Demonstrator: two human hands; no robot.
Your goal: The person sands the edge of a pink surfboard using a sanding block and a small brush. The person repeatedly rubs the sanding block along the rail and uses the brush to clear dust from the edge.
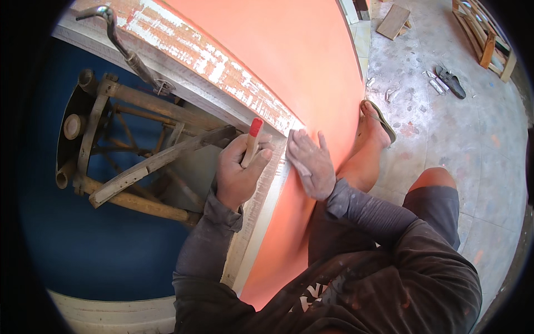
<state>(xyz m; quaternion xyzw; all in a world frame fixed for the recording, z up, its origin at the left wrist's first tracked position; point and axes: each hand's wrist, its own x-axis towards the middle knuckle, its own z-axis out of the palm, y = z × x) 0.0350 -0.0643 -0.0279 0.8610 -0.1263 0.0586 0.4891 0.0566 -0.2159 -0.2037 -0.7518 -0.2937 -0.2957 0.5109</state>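
My left hand (239,170) is closed around a pale wooden stick (250,147) with a red tip, held upright beside the opening's edge. Just to its right, my right hand (313,165) is open, fingers lying flat on the narrow white edge (266,222) of a pink panel (328,67). A thin greyish piece shows at its fingertips; what it is, I cannot make out. Above both hands runs a board (217,64) with patchy white filler and a bent metal crank (119,42) fixed near it.
Left, a bamboo frame (139,100) with a loose-looking slat (156,161) shows within a dark blue opening. Right, the tiled floor (484,183) holds a small board (393,21), a dark sandal (449,82), crumpled scraps (436,86) and a wooden frame (484,39). My legs are beside the panel.
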